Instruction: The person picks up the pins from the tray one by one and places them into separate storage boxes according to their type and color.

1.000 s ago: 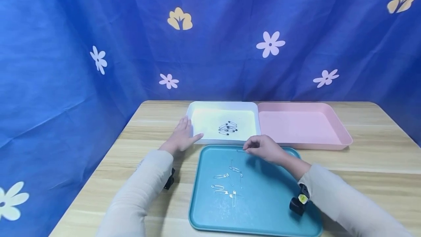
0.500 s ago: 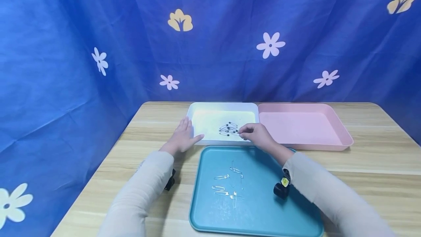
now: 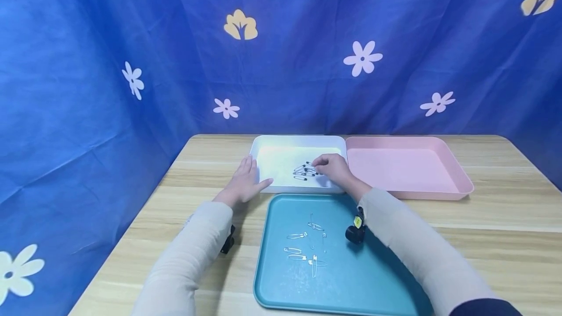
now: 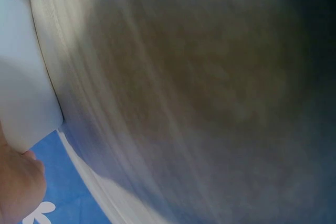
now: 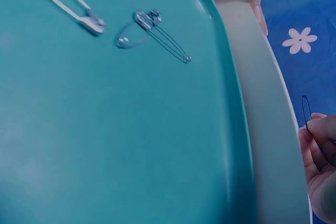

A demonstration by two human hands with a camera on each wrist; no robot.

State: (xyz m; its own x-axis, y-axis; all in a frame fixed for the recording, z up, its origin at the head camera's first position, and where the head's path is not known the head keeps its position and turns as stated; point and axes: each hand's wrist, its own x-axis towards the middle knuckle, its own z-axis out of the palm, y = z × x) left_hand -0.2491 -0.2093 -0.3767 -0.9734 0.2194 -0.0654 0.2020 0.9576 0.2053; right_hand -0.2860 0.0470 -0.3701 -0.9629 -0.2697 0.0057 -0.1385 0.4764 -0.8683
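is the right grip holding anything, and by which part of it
The right grip pinches a safety pin by one end; which end is unclear.

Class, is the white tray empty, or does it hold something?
Not empty: in the head view, dark-tipped pins lie clustered inside the white tray.

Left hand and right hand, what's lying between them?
In the head view, a small pile of dark-tipped safety pins lies between the left hand and right hand, inside the white tray.

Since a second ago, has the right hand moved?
Yes. The right hand went forward and slightly left, from the far edge of the teal tray to over the white tray.
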